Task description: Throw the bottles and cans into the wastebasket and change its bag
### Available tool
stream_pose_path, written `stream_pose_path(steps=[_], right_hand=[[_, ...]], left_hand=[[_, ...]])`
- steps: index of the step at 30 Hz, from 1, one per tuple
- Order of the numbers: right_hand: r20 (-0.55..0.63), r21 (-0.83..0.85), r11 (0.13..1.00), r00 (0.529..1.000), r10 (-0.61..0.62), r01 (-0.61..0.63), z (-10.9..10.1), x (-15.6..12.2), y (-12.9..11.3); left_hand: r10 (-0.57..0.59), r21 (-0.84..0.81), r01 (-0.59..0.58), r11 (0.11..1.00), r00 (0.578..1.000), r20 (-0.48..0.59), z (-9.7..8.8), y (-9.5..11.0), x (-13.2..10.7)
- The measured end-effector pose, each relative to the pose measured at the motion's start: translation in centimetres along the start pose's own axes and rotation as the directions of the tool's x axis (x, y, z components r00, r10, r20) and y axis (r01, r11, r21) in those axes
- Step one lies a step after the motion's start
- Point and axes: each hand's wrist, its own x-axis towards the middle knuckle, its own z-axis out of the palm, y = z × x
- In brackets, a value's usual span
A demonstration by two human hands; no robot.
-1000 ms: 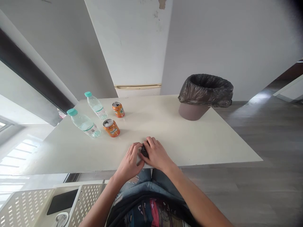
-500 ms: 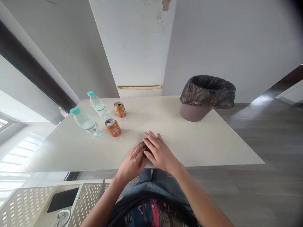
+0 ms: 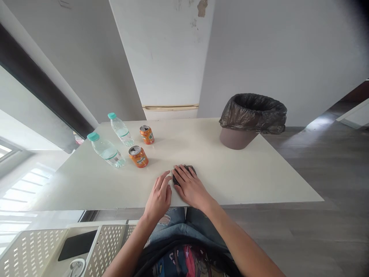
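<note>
Near the front edge of the table, my right hand (image 3: 189, 185) lies flat with its fingers stretched out. Under it is a dark, flat thing that looks like a folded cloth (image 3: 191, 168), mostly covered by the palm and fingers. Just to the left, my left hand (image 3: 159, 195) has its fingers loosely bent and apart, with nothing in them. Its fingertips are close to the cloth's left edge. Beyond the hands, two orange drink cans (image 3: 138, 157) (image 3: 147, 135) stand upright with their tops opened. Two clear plastic bottles with teal caps (image 3: 108, 152) (image 3: 122, 132) stand left of them.
A brown bin lined with a black bag (image 3: 236, 137) stands at the back right of the white table (image 3: 245, 184). Behind the table is a white fridge (image 3: 170, 57). Below, at the left, a drawer unit (image 3: 54, 246) holds a black flat object and a white cable.
My left hand has drawn back to the left, away from my right hand. My right hand has settled flat, and more of the dark cloth shows.
</note>
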Motion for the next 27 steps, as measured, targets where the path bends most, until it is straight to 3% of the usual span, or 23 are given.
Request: stream_pose_path(steps=[4, 8, 13, 17, 22, 27], right_hand=[[0.002, -0.032, 0.999, 1.0, 0.014, -0.014, 0.5, 0.1, -0.1], [0.001, -0.04, 0.999, 1.0, 0.021, -0.021, 0.7, 0.1, -0.2], [0.013, -0.036, 0.999, 1.0, 0.01, -0.009, -0.8, 0.3, -0.3], [-0.076, -0.041, 0.995, 0.994, 0.085, -0.088, -1.7, 1.2, -0.8], [-0.085, -0.047, 0.962, 0.961, 0.263, -0.267, 0.3, 3.2, -2.0], [-0.051, -0.058, 0.943, 0.944, 0.326, -0.329, 1.8, 4.1, -2.6]], left_hand=[[0.044, 0.042, -0.046, 0.998, 0.998, 0.039, 0.1, 0.0, 0.0], [0.017, 0.068, -0.017, 0.998, 1.0, 0.013, 0.2, -0.2, -0.1], [0.012, 0.076, -0.013, 0.997, 1.0, 0.014, 0.4, -0.3, -0.1], [0.004, 0.078, -0.006, 0.997, 1.0, 0.017, 0.5, -0.4, -0.2], [0.011, 0.071, -0.01, 0.997, 1.0, -0.015, 0.7, -0.5, 0.0], [-0.026, 0.12, 0.028, 0.992, 1.0, -0.016, 0.5, -0.2, 0.0]])
